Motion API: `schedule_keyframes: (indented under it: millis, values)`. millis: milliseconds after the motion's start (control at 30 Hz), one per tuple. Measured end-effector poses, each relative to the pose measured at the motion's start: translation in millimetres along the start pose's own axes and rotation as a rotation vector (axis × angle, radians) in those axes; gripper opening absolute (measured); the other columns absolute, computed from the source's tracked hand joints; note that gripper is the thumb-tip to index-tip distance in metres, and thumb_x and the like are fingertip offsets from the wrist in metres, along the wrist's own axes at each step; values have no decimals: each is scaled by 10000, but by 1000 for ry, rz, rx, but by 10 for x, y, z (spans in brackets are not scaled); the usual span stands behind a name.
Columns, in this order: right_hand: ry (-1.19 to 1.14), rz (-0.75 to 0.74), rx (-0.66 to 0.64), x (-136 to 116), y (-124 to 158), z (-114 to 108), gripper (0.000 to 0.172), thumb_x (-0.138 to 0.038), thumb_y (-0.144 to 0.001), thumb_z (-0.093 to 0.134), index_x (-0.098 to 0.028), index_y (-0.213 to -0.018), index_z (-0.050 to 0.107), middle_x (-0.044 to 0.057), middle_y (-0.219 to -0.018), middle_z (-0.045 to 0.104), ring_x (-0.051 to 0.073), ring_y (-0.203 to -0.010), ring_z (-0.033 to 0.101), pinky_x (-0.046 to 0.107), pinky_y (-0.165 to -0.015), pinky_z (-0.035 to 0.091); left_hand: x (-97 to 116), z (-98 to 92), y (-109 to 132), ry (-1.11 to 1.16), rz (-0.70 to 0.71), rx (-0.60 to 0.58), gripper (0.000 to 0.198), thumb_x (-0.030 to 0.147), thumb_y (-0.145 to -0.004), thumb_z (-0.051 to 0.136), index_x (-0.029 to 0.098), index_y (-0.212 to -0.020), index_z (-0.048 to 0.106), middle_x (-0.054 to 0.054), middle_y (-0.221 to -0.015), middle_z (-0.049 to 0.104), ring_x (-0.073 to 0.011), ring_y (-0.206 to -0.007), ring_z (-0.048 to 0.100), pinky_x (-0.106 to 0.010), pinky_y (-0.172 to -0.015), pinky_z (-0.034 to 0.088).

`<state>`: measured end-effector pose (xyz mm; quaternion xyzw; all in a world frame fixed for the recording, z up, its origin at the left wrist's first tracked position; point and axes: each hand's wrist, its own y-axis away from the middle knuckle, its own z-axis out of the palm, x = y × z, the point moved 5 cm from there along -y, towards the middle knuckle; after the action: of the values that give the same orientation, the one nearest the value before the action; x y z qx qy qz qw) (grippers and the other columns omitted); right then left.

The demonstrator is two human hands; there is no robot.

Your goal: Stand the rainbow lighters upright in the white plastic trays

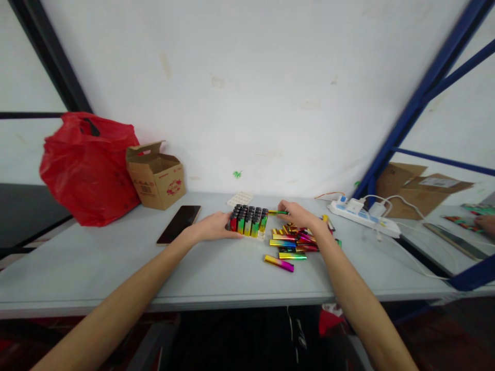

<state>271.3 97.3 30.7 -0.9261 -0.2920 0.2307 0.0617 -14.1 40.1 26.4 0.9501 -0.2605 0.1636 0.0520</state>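
Upright lighters with black tops and shiny red, green and yellow bodies stand in tight rows in a clear tray. My left hand grips the tray's left side, its fingers curled along the near left corner. My right hand pinches a single green and yellow lighter, which lies nearly level just right of the rows. Below that hand is a loose heap of metallic lighters in gold, red, blue and green. One yellow and magenta lighter lies apart, nearer the table's front edge.
A white slotted tray lies behind the lighters. To the left are a dark phone, an open carton and a red plastic bag. A power strip with cables lies right, near a blue frame post. Another person's hand shows far right.
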Motion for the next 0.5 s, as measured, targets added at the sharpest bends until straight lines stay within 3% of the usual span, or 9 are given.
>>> schedule_keyframes:
  millis: [200,333,500]
  values:
    - [-130,-24,233,-166,-18,-180,234,-404,-960,535,-187,-1008,607,-13,-712,612,144,-611,530,272,-656,401,-11,13,-11,-23,-28,7,695,787,-744,619,209,-1128,640,-88,-983,754,-286,-862,704,-305,-703,499]
    - [-343,28,459,-183,-37,-235,367,-544,-904,587,-189,-989,630,-36,-637,528,134,-585,438,264,-597,362,2,-9,-13,-40,-60,37,691,765,-775,592,195,-1166,617,-100,-1038,748,-281,-890,706,-308,-736,502]
    - [-732,86,520,-209,-106,-142,451,-646,-811,659,-210,-785,547,-27,-664,517,132,-632,486,257,-612,436,9,-43,-5,-67,-109,59,712,769,-763,595,186,-1171,617,-104,-1021,754,-289,-875,706,-313,-714,498]
